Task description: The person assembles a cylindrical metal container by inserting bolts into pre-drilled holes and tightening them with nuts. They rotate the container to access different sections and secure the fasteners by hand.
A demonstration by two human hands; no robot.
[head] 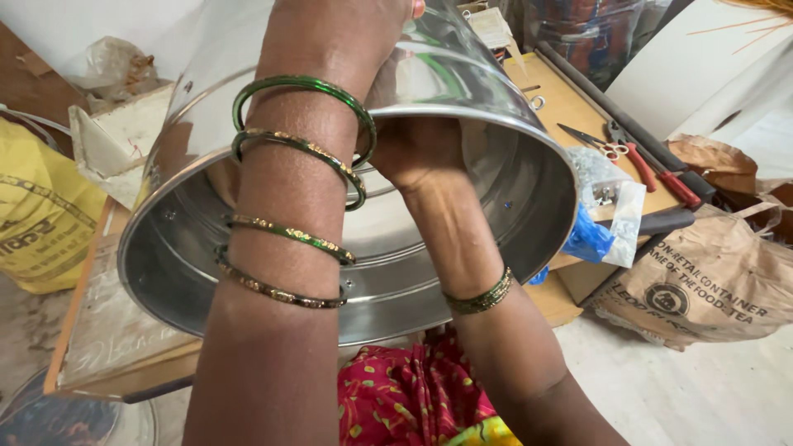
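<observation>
A large steel drum (462, 248), shiny and cylindrical, lies tilted on its side over the low wooden table (570, 103), its open mouth turned to the camera, with a rolled rim and small rivets inside. The left hand (347, 33) lies over the drum's upper outside wall; its fingers run out of view, so I cannot tell their state. The right hand (413, 149) is inside the mouth, seemingly closed on the upper rim. Scissors (596, 142) and pliers (640, 161) lie further right.
</observation>
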